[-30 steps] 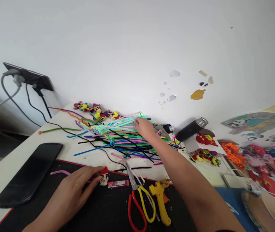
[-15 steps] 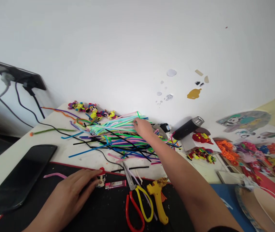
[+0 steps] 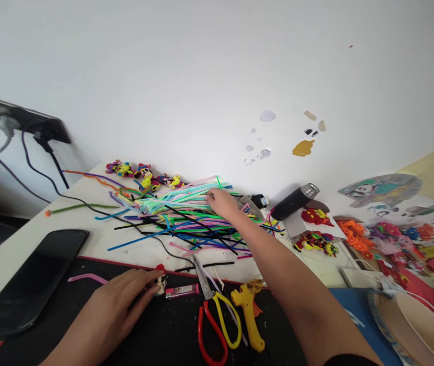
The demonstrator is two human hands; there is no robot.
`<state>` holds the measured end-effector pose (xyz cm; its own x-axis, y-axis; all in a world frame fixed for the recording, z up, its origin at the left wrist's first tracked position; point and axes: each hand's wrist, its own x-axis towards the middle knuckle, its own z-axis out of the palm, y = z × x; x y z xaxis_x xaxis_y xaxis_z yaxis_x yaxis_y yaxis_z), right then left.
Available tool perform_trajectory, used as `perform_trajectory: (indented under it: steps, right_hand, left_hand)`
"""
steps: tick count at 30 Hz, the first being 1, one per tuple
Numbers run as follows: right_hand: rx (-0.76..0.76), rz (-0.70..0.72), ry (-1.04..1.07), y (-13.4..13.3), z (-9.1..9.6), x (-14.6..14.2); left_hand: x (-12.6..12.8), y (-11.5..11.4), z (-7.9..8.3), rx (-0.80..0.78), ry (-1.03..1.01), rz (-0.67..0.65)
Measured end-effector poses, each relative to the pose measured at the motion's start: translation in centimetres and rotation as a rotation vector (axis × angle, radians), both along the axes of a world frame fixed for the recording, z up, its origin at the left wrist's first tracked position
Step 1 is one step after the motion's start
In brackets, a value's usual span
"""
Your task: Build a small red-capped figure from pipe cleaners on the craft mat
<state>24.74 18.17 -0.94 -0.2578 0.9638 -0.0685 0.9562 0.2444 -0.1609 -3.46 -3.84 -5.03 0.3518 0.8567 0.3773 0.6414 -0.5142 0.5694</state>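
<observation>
My left hand [image 3: 120,301] rests on the black mat, its fingers closed round a small white, black and red figure [image 3: 161,282] that pokes out past the fingertips. Farther back, my right hand [image 3: 220,202] reaches into a heap of coloured pipe cleaners [image 3: 175,201], its fingers pinched at the pale green and pink ones on top. Whether a single stem is gripped there is too small to tell. Beside the left fingertips lies a small pink-and-clear box [image 3: 182,291]. Scissors [image 3: 211,305] with one red and one yellow handle and a yellow glue gun [image 3: 248,312] lie right of it.
A phone [image 3: 30,284] lies at the left, with a black cable [image 3: 83,203] crossing behind it. Finished pipe-cleaner figures [image 3: 146,175] stand along the wall. A dark flask [image 3: 293,202] lies behind my right arm. Orange craft pieces [image 3: 354,236] and a round container [image 3: 411,325] are at the right.
My right hand has shifted slightly left over the pipe cleaners. The left hand has hardly moved, and the figure in it looks turned a little. The whole view has shifted slightly.
</observation>
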Motion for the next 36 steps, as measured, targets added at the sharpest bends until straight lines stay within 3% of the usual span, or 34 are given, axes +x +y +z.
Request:
perform_trajectory:
  steps: [7,19,26,30,33,35,36]
  right_hand:
    - [-0.038,0.023,0.031,0.1,0.4,0.3]
    - [0.074,0.077,-0.157,-1.5,1.5,-0.6]
    - [0.126,0.083,-0.226,-2.3,4.5,0.0]
    - [0.205,0.043,-0.19,-3.8,6.7,0.8]
    - [0.181,0.053,-0.187,-5.1,7.7,1.5]
    - [0.197,0.036,-0.124,-5.5,8.2,2.2]
    - [0.244,-0.021,0.003,-5.6,8.4,2.6]
  left_hand:
    - [0.1,0.0,0.2,0.021,0.026,-0.013]
    - [-0.2,-0.1,-0.1,0.053,-0.026,0.029]
    - [-0.3,0.1,0.5,0.01,-0.07,0.048]
    - [-0.5,0.2,0.2,-0.042,-0.061,0.039]
    - [-0.5,0.3,-0.1,-0.057,-0.057,0.047]
    - [-0.5,0.3,-0.2,-0.064,-0.057,0.057]
    - [-0.4,0.4,-0.2,-0.068,-0.059,0.065]
